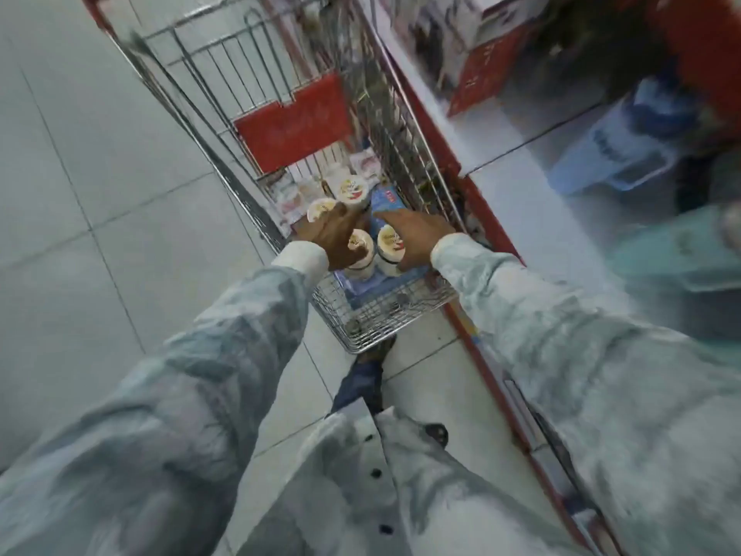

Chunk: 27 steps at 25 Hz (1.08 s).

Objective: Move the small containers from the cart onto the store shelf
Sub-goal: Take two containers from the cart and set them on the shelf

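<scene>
Several small containers with cream printed lids stand in the wire cart [385, 315], on a blue box [387, 200]. My left hand [331, 238] reaches in and wraps around one container [361, 244], its fingers lying against two others [320, 208] [353, 190]. Beside it, my right hand [415, 238] curls around another container [391, 244], index finger above it and thumb below. All the containers are inside the cart. The store shelf [493, 126], white with a red edge, runs along the cart's right side. The picture is blurred by motion.
The cart's red child-seat flap [292, 122] stands upright at its far end, with white packets [292, 194] below it. On the shelf are red boxes [489, 70] and blue plastic bins [609, 154]. White tiled floor [80, 194] lies to the left. My foot [361, 379] is under the cart.
</scene>
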Tool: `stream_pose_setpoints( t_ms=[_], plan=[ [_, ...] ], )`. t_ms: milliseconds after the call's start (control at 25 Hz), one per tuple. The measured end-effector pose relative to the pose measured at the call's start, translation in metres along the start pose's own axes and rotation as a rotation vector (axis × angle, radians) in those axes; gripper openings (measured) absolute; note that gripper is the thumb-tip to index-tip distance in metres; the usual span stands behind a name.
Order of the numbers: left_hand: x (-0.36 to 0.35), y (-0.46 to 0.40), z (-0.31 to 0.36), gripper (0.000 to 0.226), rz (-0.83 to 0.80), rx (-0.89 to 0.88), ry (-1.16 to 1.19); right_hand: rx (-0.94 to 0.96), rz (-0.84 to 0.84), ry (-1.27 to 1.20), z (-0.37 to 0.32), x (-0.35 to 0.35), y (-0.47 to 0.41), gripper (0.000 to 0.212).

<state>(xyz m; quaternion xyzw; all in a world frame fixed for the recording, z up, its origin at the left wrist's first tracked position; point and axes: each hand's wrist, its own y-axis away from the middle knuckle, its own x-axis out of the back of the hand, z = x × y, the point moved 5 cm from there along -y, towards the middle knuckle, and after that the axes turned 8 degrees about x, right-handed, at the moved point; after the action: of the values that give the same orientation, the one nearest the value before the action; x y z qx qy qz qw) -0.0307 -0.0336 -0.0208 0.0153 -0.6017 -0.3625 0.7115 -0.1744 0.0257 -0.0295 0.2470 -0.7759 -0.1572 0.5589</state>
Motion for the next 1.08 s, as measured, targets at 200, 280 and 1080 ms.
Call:
stream_pose_setpoints(
  t_ms=[200,280,1080],
  plan=[
    [-0.045,-0.008,0.002,0.069,-0.148,0.051,-0.103,-0.031,0.077,-0.076,0.006,-0.023,-0.014,0.058],
    [-0.037,-0.019,0.015,0.065,-0.168,0.032,-0.091,-0.081,0.148,-0.177,0.018,-0.014,-0.009,0.053],
    [-0.039,0.112,0.452,0.069,-0.159,-0.885,-0.459,-0.976,0.686,-0.473,0.150,-0.050,0.467,0.068]
  ],
)
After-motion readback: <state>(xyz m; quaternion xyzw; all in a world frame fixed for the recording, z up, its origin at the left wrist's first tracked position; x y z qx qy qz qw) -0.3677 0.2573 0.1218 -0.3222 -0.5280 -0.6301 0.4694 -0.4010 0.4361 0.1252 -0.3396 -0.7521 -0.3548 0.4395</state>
